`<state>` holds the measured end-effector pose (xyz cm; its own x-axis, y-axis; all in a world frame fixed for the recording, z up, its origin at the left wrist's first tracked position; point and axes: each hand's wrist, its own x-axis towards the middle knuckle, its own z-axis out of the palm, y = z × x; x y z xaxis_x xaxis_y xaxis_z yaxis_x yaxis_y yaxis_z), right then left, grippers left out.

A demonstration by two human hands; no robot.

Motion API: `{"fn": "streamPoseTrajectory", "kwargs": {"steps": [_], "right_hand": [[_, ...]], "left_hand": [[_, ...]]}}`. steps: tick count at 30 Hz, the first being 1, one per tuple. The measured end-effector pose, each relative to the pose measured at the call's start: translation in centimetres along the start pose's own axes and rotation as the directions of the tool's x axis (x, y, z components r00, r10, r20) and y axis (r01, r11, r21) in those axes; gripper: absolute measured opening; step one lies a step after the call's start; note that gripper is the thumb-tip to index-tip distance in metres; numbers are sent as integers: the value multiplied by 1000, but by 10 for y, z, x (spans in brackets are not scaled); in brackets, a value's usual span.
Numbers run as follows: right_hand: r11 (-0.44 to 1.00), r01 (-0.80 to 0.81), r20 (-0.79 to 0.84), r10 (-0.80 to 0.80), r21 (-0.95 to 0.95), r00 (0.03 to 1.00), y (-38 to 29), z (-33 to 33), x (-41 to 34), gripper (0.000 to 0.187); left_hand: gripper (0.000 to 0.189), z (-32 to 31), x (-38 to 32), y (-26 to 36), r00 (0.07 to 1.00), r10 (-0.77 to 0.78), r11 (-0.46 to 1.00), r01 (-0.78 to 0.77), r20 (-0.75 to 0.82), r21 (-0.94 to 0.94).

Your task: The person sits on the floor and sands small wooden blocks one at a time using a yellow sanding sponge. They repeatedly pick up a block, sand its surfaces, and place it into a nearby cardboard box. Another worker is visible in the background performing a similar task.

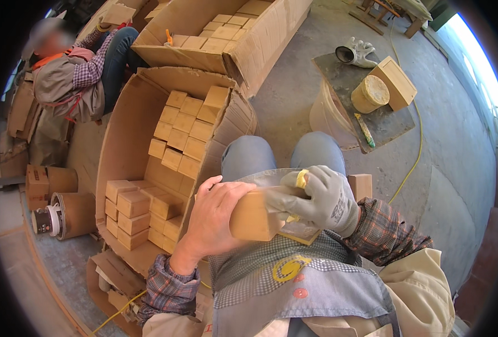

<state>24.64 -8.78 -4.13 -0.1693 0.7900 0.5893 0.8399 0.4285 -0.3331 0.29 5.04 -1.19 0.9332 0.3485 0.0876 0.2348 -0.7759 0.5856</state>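
A pale wooden box (253, 215) is held over my lap. My left hand (217, 210) is bare and grips its left side, fingers over the top. My right hand (316, 198) wears a grey coated work glove with yellow wrapping around a finger. Its blurred fingertips press against the box's right side; whether they pinch something thin there is hard to make out. Below the box, a flat board with a pale edge (306, 239) rests on my lap, mostly covered by my hands.
At my left stands an open cardboard carton (124, 113) with stacked wooden boxes (183, 122). Another carton (266, 50) is behind it. A seated person (70, 80) works at far left. A tub (369, 94), glove (356, 52) and brush-like tool (365, 130) lie on a board at right.
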Motion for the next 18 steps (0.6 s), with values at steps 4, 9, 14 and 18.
{"fn": "streamPoseTrajectory", "kwargs": {"steps": [4, 9, 14, 18], "right_hand": [[994, 83, -2, -83, 70, 997, -9, 11, -8, 46], [991, 93, -2, -94, 99, 996, -18, 10, -5, 43], [982, 157, -49, -152, 108, 987, -26, -27, -5, 36], [934, -352, -266, 322, -70, 908, 27, -73, -46, 36]], "left_hand": [[98, 3, -1, -1, 1000, -3, 1000, 3, -5, 15], [97, 3, -4, -1, 1000, -10, 1000, 9, -25, -16], [94, 2, -8, -8, 997, -43, 999, 41, -58, -36], [93, 3, -8, -6, 996, -68, 997, 66, -56, -26]]}}
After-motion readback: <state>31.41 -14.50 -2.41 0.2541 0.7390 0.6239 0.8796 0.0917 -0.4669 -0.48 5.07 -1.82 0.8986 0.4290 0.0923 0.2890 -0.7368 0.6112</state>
